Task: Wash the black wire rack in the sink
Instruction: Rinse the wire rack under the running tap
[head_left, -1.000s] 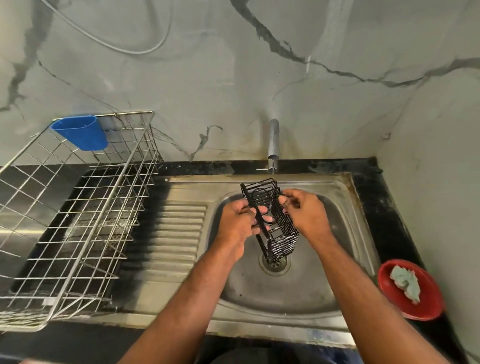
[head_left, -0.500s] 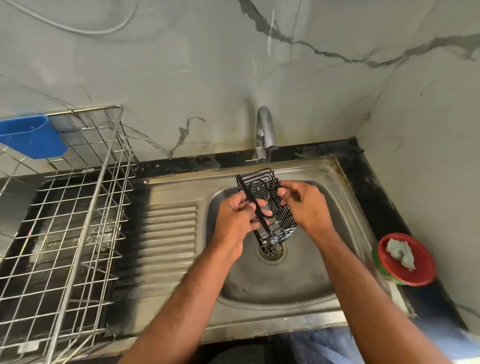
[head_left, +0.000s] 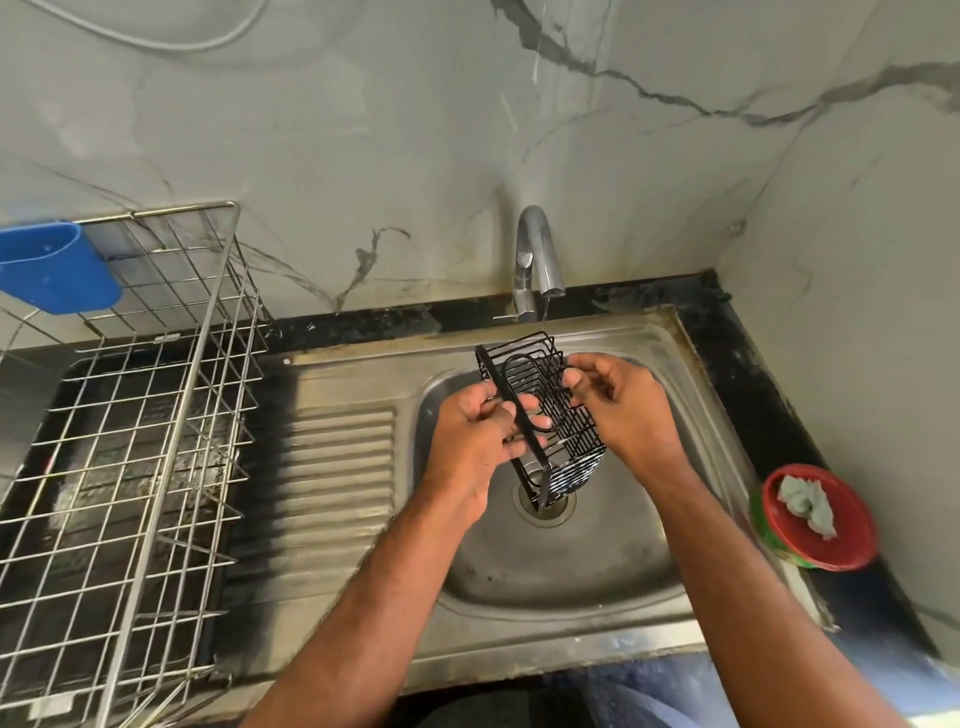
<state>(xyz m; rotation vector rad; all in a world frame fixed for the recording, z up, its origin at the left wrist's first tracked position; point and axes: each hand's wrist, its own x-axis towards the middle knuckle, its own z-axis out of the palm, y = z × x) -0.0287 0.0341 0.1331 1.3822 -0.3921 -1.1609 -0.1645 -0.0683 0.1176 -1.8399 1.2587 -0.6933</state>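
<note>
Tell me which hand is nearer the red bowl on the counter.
Right. The right hand holds the black wire rack on the side facing the red bowl; the left hand grips its far side.

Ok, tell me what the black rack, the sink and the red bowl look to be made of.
Black wire rack: thin metal wire, apparently with a black coating; the rods are uniformly dark.
Sink: likely stainless steel with a brushed, dulled finish; grey sheen, pressed drainer ribs.
Red bowl: probably plastic; saturated colour, smooth soft gloss.

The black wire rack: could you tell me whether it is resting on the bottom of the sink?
No, both hands, left hand and right hand, hold the black wire rack up above the drain.
</note>
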